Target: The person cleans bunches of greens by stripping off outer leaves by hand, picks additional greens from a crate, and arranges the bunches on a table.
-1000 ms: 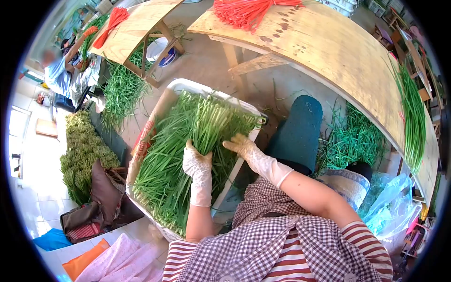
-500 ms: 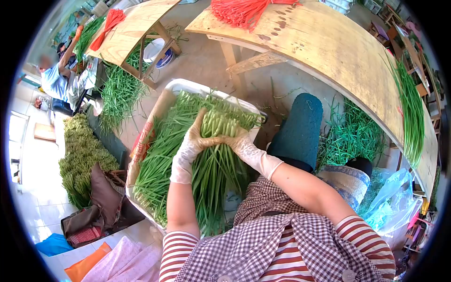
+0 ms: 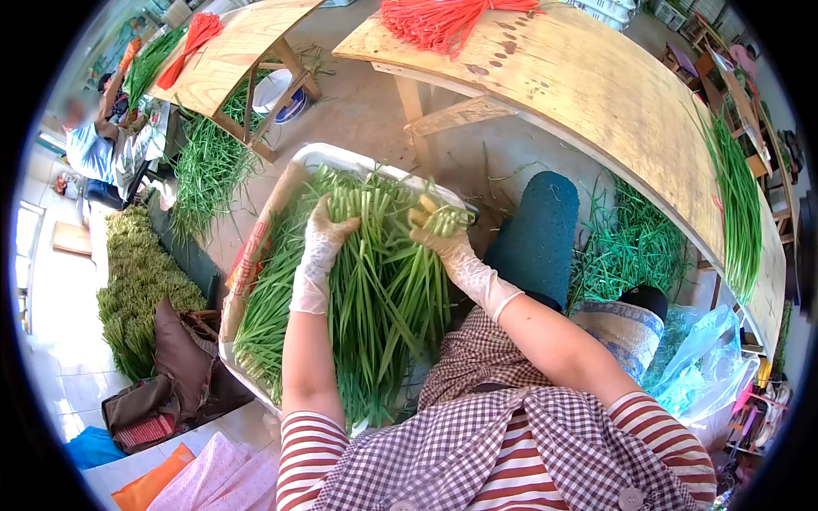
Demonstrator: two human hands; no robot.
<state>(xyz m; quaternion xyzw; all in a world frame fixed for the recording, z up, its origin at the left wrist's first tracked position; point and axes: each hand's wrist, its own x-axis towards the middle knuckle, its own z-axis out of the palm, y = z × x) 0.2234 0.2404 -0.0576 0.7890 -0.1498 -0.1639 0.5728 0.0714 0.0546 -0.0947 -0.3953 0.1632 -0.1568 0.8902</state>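
A white basket (image 3: 349,153) lined with brown paper is filled with long green stalks (image 3: 366,281), their pale cut ends toward the far side and their leaves hanging toward me. My left hand (image 3: 325,238), in a pale glove yellowed at the fingers, rests against the left side of the stalks, thumb and fingers apart. At the basket's right side, my right hand (image 3: 443,234), gloved the same way, has its fingers curled round a bunch of pale stalk ends (image 3: 447,221), whose leaves hang down below.
A long wooden table (image 3: 579,85) bears red ties (image 3: 452,25) and green stalks (image 3: 737,204). Beside the basket stands a teal padded seat (image 3: 535,238). Upright bundles (image 3: 141,289) stand at left; a person (image 3: 94,149) sits beyond. Cut leaves (image 3: 635,243) lie under the table.
My hands, close together half a second ago, have moved apart. The right has shifted right with a bunch of stalk ends; the left has moved slightly left. The view has shifted a little.
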